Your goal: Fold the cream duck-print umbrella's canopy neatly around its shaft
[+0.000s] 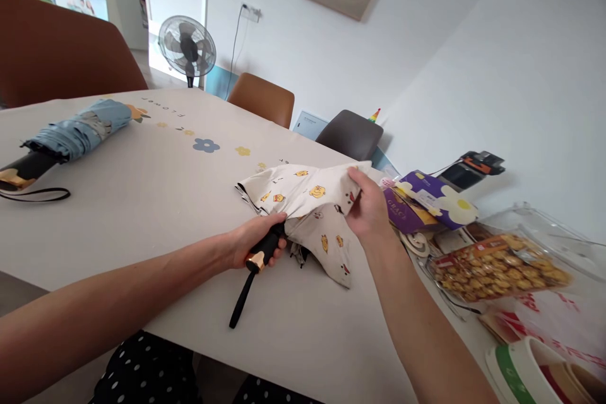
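A white folding umbrella with small yellow chick prints is held over the table, its canopy collapsed but loose, with flaps hanging out. Around its black and gold handle is my left hand, closed, and a black wrist strap dangles below. My right hand pinches the fabric near the canopy's far right end. One flap droops between the hands toward the tabletop. On the left side of the table lies a second umbrella, light blue, furled, with a black and gold handle and a strap loop.
The white table has printed flowers. Along its right side stand a purple tissue box, a clear container of snacks, a plastic bag and tape rolls. Chairs and a fan are beyond.
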A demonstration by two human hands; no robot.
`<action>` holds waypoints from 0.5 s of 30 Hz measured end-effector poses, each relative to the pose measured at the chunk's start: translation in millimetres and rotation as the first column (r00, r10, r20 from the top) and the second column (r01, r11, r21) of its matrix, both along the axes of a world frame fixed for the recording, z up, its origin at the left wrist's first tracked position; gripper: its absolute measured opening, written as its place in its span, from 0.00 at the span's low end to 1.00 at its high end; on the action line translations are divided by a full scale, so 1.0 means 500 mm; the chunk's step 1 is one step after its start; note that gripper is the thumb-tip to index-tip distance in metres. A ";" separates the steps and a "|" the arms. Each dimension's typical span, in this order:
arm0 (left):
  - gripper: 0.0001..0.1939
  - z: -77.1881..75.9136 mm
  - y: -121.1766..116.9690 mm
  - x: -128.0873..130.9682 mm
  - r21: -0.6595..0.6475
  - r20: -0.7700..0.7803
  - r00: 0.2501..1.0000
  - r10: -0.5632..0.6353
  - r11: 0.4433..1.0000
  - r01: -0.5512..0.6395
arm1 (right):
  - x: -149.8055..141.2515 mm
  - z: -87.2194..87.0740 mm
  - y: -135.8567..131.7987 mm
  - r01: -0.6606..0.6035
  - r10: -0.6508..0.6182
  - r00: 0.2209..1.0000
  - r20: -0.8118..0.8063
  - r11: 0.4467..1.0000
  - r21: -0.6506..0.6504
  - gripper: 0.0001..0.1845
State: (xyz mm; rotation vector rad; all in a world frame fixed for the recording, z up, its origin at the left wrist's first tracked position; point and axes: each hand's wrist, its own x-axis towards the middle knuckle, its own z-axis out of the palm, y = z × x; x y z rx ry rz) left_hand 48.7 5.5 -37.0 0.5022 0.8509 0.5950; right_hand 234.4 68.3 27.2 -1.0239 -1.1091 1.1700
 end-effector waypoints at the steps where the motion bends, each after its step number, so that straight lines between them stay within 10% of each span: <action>1: 0.17 0.000 0.000 0.000 0.010 -0.028 1.000 0.002 1.000 -0.002 | -0.019 0.010 0.013 -0.005 0.005 1.000 -0.003 1.000 -0.002 0.09; 15: 0.10 0.013 0.009 -0.005 0.097 -0.199 0.980 0.024 0.995 -0.004 | -0.174 -0.048 0.114 -0.023 0.034 0.998 0.057 0.983 -0.182 0.04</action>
